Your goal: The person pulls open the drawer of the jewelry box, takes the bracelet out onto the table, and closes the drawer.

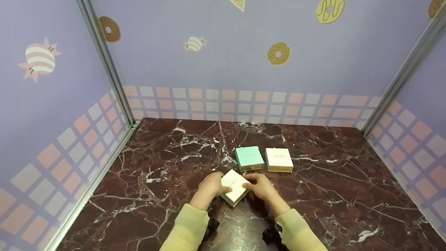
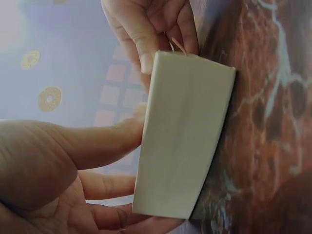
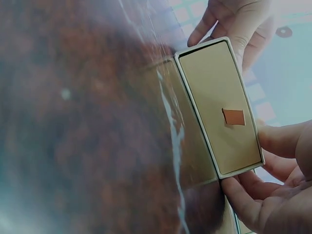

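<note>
A small cream drawer box (image 1: 234, 184) is held between both hands, turned cornerwise on the marbled tabletop. My left hand (image 1: 212, 185) grips its left side, thumb on the lid and fingers round the far side. From the right, my right hand (image 1: 262, 188) grips it with the thumb also on top. The right wrist view shows the box's gold drawer front (image 3: 219, 102) with a brown tab (image 3: 234, 117), seated in its sleeve. In the left wrist view a plain side (image 2: 183, 136) faces me, and thin brown ribbon ends (image 2: 178, 46) stick out near the right hand.
Just behind the held box stand a turquoise drawer box (image 1: 249, 158) and, to its right, another cream box (image 1: 278, 159). The dark red marbled tabletop (image 1: 334, 191) is bounded by patterned lilac panels (image 1: 226, 62) at the back and sides.
</note>
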Tool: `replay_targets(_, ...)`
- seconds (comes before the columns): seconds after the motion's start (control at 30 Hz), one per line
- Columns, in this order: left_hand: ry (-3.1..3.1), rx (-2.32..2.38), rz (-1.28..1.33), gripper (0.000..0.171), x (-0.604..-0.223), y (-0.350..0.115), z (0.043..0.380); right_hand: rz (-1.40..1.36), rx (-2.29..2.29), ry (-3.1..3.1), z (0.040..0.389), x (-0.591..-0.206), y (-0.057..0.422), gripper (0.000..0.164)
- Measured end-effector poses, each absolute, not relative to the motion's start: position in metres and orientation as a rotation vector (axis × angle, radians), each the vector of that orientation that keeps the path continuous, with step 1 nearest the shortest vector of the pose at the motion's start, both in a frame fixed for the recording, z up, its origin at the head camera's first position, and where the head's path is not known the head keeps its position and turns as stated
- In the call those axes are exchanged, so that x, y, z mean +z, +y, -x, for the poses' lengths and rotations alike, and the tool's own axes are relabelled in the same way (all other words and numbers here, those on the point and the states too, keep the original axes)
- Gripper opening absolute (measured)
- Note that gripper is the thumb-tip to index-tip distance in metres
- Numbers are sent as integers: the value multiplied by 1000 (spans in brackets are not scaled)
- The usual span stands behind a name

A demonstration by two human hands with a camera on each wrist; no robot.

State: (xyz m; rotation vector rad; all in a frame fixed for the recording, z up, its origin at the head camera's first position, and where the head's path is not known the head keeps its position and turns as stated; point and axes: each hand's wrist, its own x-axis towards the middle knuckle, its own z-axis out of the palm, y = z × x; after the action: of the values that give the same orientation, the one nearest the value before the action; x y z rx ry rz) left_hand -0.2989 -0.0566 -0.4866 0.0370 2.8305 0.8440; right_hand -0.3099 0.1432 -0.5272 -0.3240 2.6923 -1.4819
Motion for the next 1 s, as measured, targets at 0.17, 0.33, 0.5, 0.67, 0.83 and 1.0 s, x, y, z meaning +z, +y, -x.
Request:
replay_targets(0.17,2837,864,-112,37,-487,-52,300,391,-1417,2707,312,-526,150,29)
replay_targets(0.33,2866,868,-233,30,-490,-48,300,462,-1457,2612,315,-526,161,31)
replay_targets(0.5,2865,819,-253,43,-491,-42,298,522,-1429,2575,321,-525,171,31)
replay_targets(0.67,2862,775,-262,73,-491,-37,292,556,-1364,2564,325,-524,178,32)
replay_targets(0.83,2884,771,-226,83,-492,-30,287,459,-1363,2582,324,-524,180,29)
replay_targets(1.0,2948,789,-191,86,-496,-23,283,336,-1390,2712,318,-526,178,25)
